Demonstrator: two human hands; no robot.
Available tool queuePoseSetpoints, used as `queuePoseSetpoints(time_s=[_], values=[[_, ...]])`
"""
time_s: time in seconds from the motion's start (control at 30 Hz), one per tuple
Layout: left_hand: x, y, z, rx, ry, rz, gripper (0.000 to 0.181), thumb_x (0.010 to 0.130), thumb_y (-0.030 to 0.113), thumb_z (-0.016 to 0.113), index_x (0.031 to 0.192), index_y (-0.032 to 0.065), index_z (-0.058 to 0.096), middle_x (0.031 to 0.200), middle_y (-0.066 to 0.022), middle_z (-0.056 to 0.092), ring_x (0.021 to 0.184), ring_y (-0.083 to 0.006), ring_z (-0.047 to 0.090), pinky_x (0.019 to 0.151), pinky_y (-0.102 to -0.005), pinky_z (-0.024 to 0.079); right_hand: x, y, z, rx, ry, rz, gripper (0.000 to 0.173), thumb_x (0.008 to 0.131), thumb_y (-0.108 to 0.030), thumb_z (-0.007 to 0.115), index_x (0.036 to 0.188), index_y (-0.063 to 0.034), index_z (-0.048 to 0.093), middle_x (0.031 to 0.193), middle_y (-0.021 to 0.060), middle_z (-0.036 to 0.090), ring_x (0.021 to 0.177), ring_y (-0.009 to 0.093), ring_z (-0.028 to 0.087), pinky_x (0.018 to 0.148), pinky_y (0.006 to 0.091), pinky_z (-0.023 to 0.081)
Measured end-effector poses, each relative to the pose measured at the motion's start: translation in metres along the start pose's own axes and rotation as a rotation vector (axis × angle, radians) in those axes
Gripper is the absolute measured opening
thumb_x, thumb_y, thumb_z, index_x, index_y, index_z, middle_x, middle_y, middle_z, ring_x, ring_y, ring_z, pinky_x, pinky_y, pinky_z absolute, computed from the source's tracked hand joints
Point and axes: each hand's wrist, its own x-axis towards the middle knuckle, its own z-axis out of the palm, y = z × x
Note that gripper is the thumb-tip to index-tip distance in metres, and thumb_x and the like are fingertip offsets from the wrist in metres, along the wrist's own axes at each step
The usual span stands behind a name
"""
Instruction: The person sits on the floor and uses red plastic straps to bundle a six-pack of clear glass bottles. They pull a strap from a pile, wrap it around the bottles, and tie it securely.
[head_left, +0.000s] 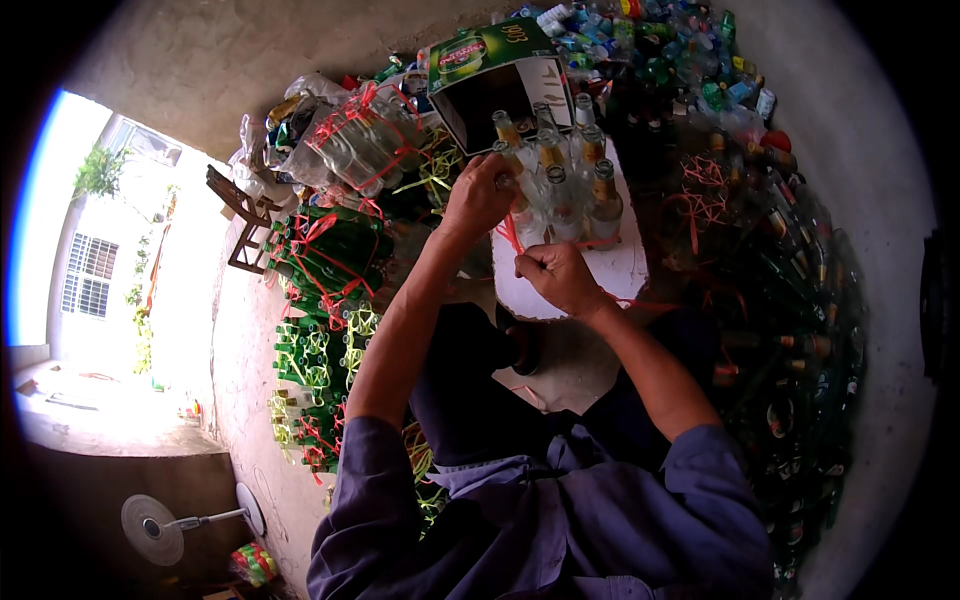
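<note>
Several clear glass bottles with gold neck labels stand upright in a cluster on a white board before me. A red plastic strap runs down the cluster's near left side, and a strand of it crosses low in front of the bottles. My right hand is closed on this strap at the board's near part. My left hand is at the neck of the nearest left bottle, fingers curled. The strap rises to its fingertips, but whether they grip the strap or the bottle is hidden.
An open green Tsingtao carton lies on its side behind the bottles. Strapped green bottles and a bundle of clear bottles are at left. Loose bottles pile up at right, plastic bottles behind. A fan stands lower left.
</note>
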Motion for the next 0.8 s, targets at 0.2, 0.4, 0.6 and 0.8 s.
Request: queuePoseSetpoints(time_s=[0.2, 0.4, 0.6, 0.8], values=[[-0.009, 0.0, -0.002, 0.129, -0.058, -0.291, 0.029, 0.077, 0.02, 0.072, 0.097, -0.0002, 0.065, 0.087, -0.0166, 0.067, 0.077, -0.0318, 0.066, 0.072, -0.0399, 0.052, -0.006, -0.018, 0.003, 0.043, -0.094, -0.068, 0.027, 0.088, -0.013, 0.062, 0.068, 0.005, 0.059, 0.056, 0.0127, 0.053, 0.053, 0.011, 0.046, 0.054, 0.0335, 0.042], [-0.03, 0.004, 0.002, -0.404, -0.112, -0.606, 0.037, 0.085, 0.018, 0.068, 0.108, -0.0085, 0.057, 0.081, -0.016, 0.068, 0.063, -0.0245, 0.068, 0.06, -0.0342, 0.055, -0.005, -0.015, 0.005, -0.031, -0.18, -0.031, 0.026, 0.088, -0.015, 0.063, 0.07, 0.0029, 0.063, 0.06, 0.0146, 0.06, 0.055, 0.019, 0.058, 0.057, 0.0342, 0.045], [-0.042, 0.005, 0.003, -0.961, -0.03, -0.8, 0.029, 0.087, 0.006, 0.063, 0.111, -0.0072, 0.056, 0.079, -0.0107, 0.063, 0.059, -0.0196, 0.062, 0.053, -0.0303, 0.052, -0.003, -0.007, 0.005, -0.181, -0.162, 0.142, 0.032, 0.096, -0.025, 0.059, 0.083, 0.0019, 0.07, 0.068, 0.0114, 0.065, 0.064, 0.02, 0.063, 0.063, 0.0327, 0.047], [-0.053, -0.013, 0.001, -1.082, 0.079, -0.89, 0.019, 0.086, 0.003, 0.061, 0.104, -0.0023, 0.06, 0.071, -0.0027, 0.057, 0.049, -0.0086, 0.044, 0.043, -0.0228, 0.032, 0.024, 0.011, -0.002, -0.396, 0.213, -0.101, 0.023, 0.094, -0.018, 0.063, 0.106, 0.002, 0.066, 0.091, 0.0191, 0.068, 0.078, 0.034, 0.066, 0.071, 0.0394, 0.051]])
